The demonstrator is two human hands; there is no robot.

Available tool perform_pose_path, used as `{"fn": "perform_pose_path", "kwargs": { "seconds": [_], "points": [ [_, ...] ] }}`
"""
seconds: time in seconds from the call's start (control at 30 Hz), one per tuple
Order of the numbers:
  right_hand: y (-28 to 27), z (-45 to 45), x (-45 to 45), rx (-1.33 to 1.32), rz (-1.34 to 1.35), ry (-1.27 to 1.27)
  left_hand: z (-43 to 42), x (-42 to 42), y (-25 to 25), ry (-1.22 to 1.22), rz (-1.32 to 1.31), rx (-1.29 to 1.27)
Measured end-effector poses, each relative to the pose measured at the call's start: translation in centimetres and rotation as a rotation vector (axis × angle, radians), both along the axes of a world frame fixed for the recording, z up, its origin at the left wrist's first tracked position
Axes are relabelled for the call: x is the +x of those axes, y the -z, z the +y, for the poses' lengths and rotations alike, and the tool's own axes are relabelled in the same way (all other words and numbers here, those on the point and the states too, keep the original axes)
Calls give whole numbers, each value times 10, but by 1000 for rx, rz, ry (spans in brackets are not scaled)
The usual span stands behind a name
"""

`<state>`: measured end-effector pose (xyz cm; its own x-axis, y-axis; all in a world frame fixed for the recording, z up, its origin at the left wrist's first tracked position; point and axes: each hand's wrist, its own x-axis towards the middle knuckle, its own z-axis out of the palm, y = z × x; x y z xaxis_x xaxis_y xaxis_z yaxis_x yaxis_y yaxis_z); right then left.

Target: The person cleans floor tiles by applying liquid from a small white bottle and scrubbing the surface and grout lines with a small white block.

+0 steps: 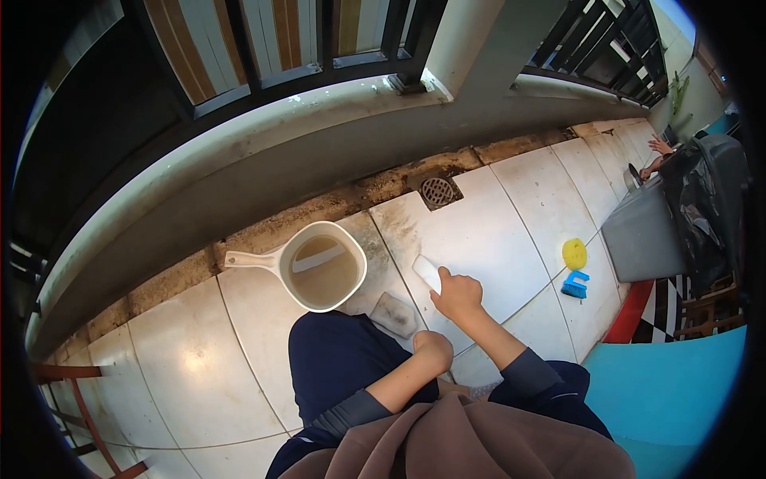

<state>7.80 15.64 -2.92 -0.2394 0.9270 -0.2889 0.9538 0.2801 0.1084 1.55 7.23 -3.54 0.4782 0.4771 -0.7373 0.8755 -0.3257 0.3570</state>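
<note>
My right hand (458,294) is closed around the near end of a smooth white oblong scrubber (427,273), which lies against a white floor tile (471,231). Its underside is hidden. My left hand (433,351) rests near my knees, bent at the wrist; its fingers are turned out of sight, so I cannot tell what they do. Just beyond it a grey-stained whitish sponge-like block (393,315) sits on the tiles. A cream dipper (361,267) holding cloudy brownish water stands ahead of my left knee, its handle pointing left.
A round drain grate (436,191) is set by the dirty wall edge. To the right lie a yellow sponge (574,254) and a blue brush (574,284), near a grey bin (646,231). Another person's hands (658,152) show beyond the bin. A railing tops the low wall (319,160).
</note>
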Motion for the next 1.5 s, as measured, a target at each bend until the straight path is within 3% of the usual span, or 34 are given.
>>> {"fn": "perform_pose_path", "kwargs": {
  "seconds": [0.13,0.47,0.6,0.87,1.27,1.5],
  "points": [
    [-3,5,4,-26,-3,16,-1,4,-1,17,17,-36],
    [13,123,-73,59,79,88,2,3,5,-22,9,-31],
    [8,114,-68,-11,37,93,1,1,9,-31,13,-13],
    [-5,11,7,-71,-65,32,0,4,-3,10,26,-32],
    [15,164,-61,11,-61,127,1,-2,1,-59,-18,-17],
    [9,124,-41,-35,-72,119,2,-1,0,-28,-5,-10]
  ]
}}
